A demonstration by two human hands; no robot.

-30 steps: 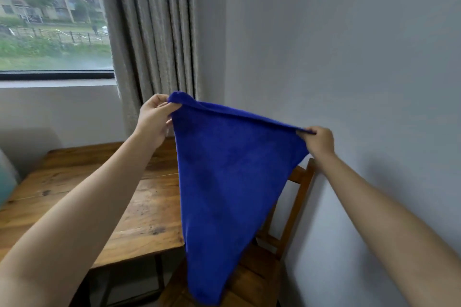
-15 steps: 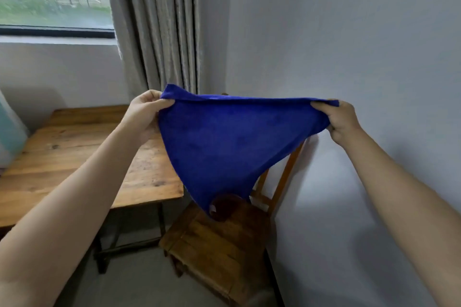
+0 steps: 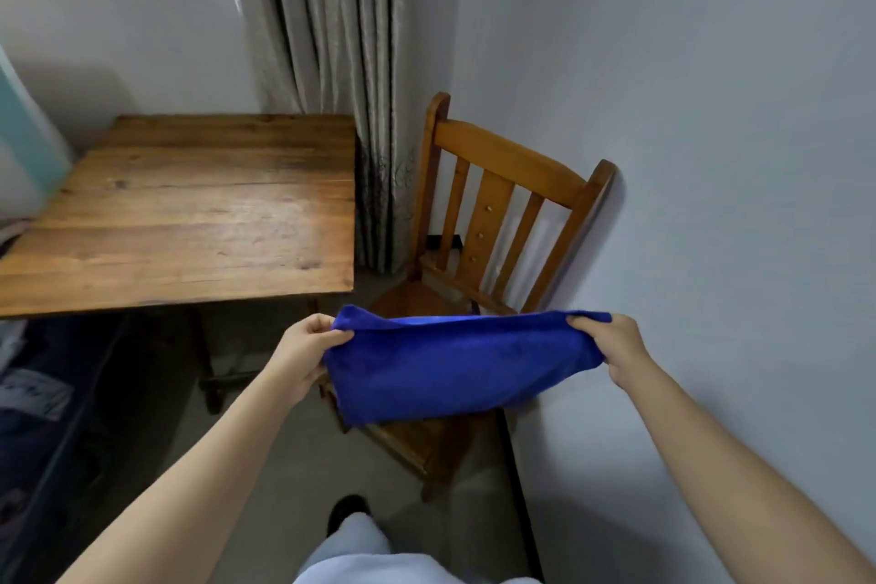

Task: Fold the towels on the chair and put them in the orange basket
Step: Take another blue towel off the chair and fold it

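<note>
A blue towel (image 3: 455, 368) is stretched between my two hands, low over the seat of a wooden chair (image 3: 502, 175). My left hand (image 3: 310, 349) pinches its left top corner and my right hand (image 3: 609, 344) pinches its right top corner. The towel hangs as a wide, short band and covers most of the chair seat. No orange basket is in view.
A wooden table (image 3: 189, 213) stands left of the chair, with a grey curtain (image 3: 332, 38) behind both. The chair sits in the corner against the wall (image 3: 687, 109) on the right. Dark bedding with a paper on it (image 3: 42, 394) lies at the left edge. My leg and shoe (image 3: 348, 517) are below.
Both hands have come down with the towel from chest height to just above the chair seat. The towel now hangs short and wide instead of as a long point. The view tilted down.
</note>
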